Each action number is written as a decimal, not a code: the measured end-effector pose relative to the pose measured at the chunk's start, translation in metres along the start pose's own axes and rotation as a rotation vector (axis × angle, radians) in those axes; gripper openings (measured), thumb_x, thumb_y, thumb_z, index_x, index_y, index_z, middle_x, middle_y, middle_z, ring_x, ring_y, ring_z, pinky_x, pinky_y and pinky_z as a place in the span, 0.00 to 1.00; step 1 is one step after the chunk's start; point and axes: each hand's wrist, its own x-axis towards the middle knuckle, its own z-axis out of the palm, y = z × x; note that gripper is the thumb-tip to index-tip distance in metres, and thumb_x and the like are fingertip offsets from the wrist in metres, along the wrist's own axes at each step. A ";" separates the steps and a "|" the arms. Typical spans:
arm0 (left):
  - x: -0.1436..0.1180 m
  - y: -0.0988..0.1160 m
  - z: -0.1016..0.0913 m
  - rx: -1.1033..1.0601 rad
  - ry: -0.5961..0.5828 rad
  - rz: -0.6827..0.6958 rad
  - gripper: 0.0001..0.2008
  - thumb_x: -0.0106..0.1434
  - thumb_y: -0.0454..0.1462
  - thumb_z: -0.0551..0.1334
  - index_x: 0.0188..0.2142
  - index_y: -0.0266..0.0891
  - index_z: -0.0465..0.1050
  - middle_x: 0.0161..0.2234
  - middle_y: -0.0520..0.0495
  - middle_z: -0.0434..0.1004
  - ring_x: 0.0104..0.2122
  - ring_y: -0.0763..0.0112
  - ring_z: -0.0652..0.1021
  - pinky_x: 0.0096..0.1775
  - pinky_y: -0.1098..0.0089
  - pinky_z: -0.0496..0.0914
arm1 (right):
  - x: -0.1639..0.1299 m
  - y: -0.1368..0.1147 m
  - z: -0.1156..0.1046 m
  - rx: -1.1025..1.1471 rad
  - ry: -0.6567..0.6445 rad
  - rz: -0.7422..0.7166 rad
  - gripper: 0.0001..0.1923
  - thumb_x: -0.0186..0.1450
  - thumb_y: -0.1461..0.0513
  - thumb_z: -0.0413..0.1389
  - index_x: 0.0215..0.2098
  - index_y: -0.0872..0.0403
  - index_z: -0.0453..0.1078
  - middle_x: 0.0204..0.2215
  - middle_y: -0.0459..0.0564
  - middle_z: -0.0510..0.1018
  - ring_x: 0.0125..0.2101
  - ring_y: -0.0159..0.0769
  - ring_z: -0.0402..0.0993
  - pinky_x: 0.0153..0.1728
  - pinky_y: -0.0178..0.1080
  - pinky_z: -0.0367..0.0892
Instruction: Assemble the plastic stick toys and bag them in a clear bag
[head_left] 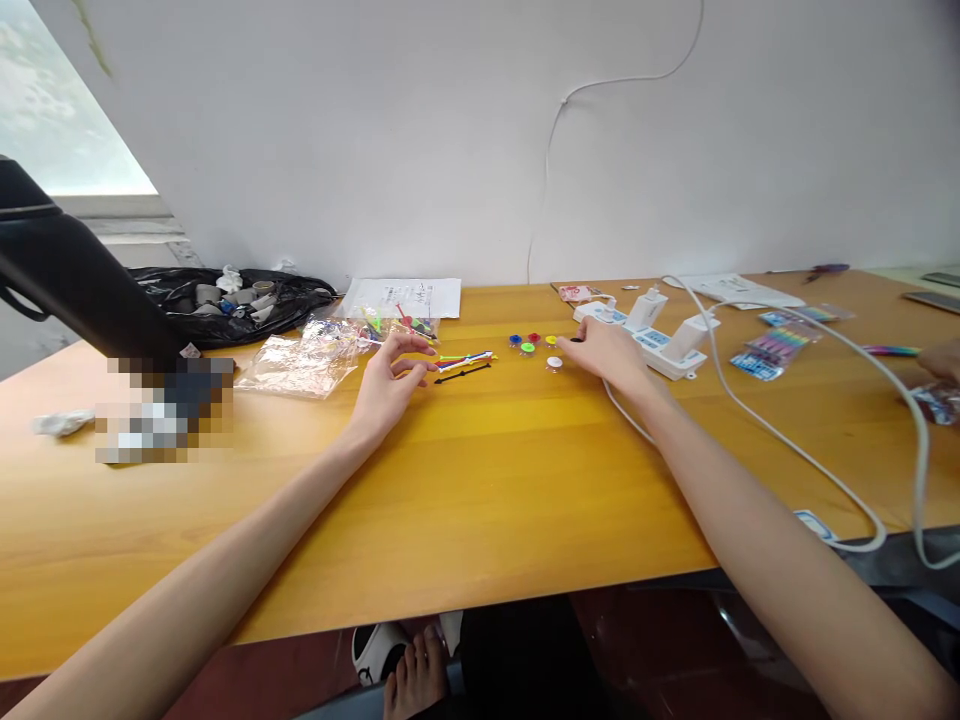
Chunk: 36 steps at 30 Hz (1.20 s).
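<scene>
My left hand (pixel 390 378) rests on the wooden table (pixel 480 480) with its fingers curled apart, holding nothing, just left of a small bundle of coloured sticks (pixel 465 359) and a black stick (pixel 463 374). My right hand (pixel 606 350) lies palm down further right, its fingertips by a cluster of small round coloured pieces (pixel 531 343) in blue, red, green and yellow, and a white round piece (pixel 554 363). What lies under its fingers is hidden.
Clear plastic bags (pixel 307 360) and a black bag (pixel 232 300) of scraps lie at the left. Paper sheets (pixel 405 296) sit at the back. A white power strip (pixel 660 340) with chargers and cables lies at the right, beside pen packs (pixel 772 352). Another person's hand (pixel 941 360) shows at the right edge.
</scene>
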 end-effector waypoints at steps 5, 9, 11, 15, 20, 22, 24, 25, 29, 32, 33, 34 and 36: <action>0.000 0.000 0.000 0.005 0.005 -0.001 0.12 0.59 0.33 0.61 0.44 0.41 0.69 0.44 0.47 0.77 0.40 0.68 0.82 0.35 0.72 0.75 | 0.000 0.003 0.001 -0.054 -0.080 0.005 0.18 0.64 0.49 0.57 0.41 0.55 0.72 0.40 0.62 0.81 0.41 0.52 0.77 0.34 0.41 0.62; 0.000 0.000 0.000 0.008 0.007 0.005 0.12 0.59 0.33 0.61 0.44 0.41 0.69 0.44 0.47 0.77 0.39 0.69 0.82 0.35 0.72 0.74 | 0.003 0.005 0.002 -0.104 -0.113 0.003 0.16 0.63 0.51 0.57 0.40 0.56 0.74 0.40 0.62 0.82 0.42 0.54 0.78 0.34 0.42 0.63; 0.000 0.000 0.000 0.008 0.008 0.000 0.12 0.59 0.33 0.61 0.43 0.41 0.69 0.44 0.47 0.77 0.39 0.68 0.82 0.35 0.73 0.74 | 0.004 0.007 0.002 -0.136 -0.133 -0.003 0.16 0.64 0.51 0.57 0.40 0.56 0.74 0.41 0.62 0.82 0.43 0.54 0.78 0.35 0.42 0.63; 0.001 -0.001 0.000 0.007 0.001 0.000 0.12 0.59 0.33 0.61 0.43 0.41 0.69 0.44 0.47 0.77 0.39 0.68 0.82 0.35 0.72 0.74 | 0.003 0.008 0.002 -0.113 -0.122 0.009 0.20 0.64 0.50 0.58 0.43 0.57 0.72 0.41 0.63 0.82 0.42 0.55 0.78 0.35 0.42 0.63; 0.002 -0.003 0.000 0.013 0.002 -0.006 0.11 0.59 0.34 0.61 0.43 0.41 0.70 0.44 0.48 0.77 0.39 0.68 0.83 0.35 0.72 0.74 | 0.000 -0.001 0.000 0.013 0.075 -0.066 0.11 0.66 0.58 0.53 0.42 0.55 0.70 0.36 0.58 0.81 0.37 0.47 0.76 0.33 0.40 0.59; 0.002 -0.003 -0.001 0.018 0.003 -0.009 0.11 0.59 0.34 0.61 0.43 0.41 0.70 0.44 0.48 0.77 0.39 0.68 0.82 0.36 0.72 0.74 | -0.002 -0.009 0.000 0.085 0.114 -0.143 0.06 0.65 0.60 0.52 0.34 0.53 0.69 0.32 0.53 0.80 0.33 0.42 0.73 0.31 0.38 0.56; 0.002 -0.003 -0.001 0.024 0.006 -0.012 0.12 0.59 0.34 0.61 0.43 0.41 0.70 0.44 0.48 0.78 0.39 0.69 0.82 0.37 0.72 0.73 | -0.006 -0.017 -0.001 0.175 0.110 -0.242 0.08 0.64 0.60 0.53 0.28 0.52 0.66 0.27 0.50 0.77 0.29 0.37 0.69 0.30 0.37 0.54; 0.002 -0.003 -0.002 0.026 0.007 -0.011 0.12 0.59 0.34 0.61 0.43 0.41 0.70 0.43 0.48 0.78 0.39 0.69 0.82 0.37 0.71 0.73 | -0.009 -0.021 -0.001 0.222 0.096 -0.307 0.10 0.65 0.59 0.53 0.26 0.52 0.64 0.25 0.48 0.75 0.27 0.35 0.67 0.29 0.37 0.53; 0.004 -0.009 -0.003 0.047 0.011 -0.007 0.11 0.58 0.34 0.60 0.42 0.41 0.70 0.42 0.49 0.78 0.37 0.70 0.80 0.39 0.70 0.72 | -0.022 -0.035 0.001 0.320 0.039 -0.528 0.16 0.68 0.55 0.52 0.23 0.52 0.60 0.20 0.44 0.69 0.23 0.31 0.59 0.28 0.36 0.51; 0.007 -0.014 -0.005 0.146 -0.002 -0.021 0.08 0.58 0.35 0.59 0.39 0.40 0.71 0.37 0.50 0.78 0.33 0.70 0.78 0.39 0.69 0.70 | -0.030 -0.043 0.004 0.293 0.020 -0.549 0.19 0.70 0.54 0.50 0.23 0.53 0.61 0.20 0.45 0.69 0.23 0.32 0.60 0.28 0.36 0.50; 0.007 -0.015 -0.005 0.191 -0.011 -0.032 0.07 0.58 0.35 0.59 0.38 0.40 0.71 0.36 0.50 0.78 0.32 0.70 0.77 0.38 0.69 0.69 | -0.032 -0.045 0.005 0.282 0.003 -0.555 0.19 0.70 0.53 0.49 0.24 0.53 0.63 0.21 0.45 0.70 0.23 0.32 0.61 0.28 0.36 0.50; 0.007 -0.015 -0.006 0.237 -0.021 -0.043 0.07 0.59 0.36 0.59 0.37 0.40 0.72 0.35 0.50 0.79 0.32 0.69 0.76 0.37 0.69 0.68 | -0.033 -0.046 0.007 0.274 -0.022 -0.568 0.19 0.70 0.53 0.49 0.24 0.52 0.64 0.21 0.45 0.71 0.24 0.32 0.62 0.29 0.36 0.50; 0.007 -0.013 -0.009 0.328 -0.046 -0.045 0.06 0.59 0.36 0.58 0.36 0.41 0.72 0.33 0.50 0.79 0.32 0.68 0.76 0.37 0.68 0.67 | -0.035 -0.048 0.009 0.263 -0.080 -0.609 0.19 0.71 0.52 0.49 0.26 0.52 0.66 0.23 0.45 0.73 0.25 0.33 0.64 0.29 0.36 0.51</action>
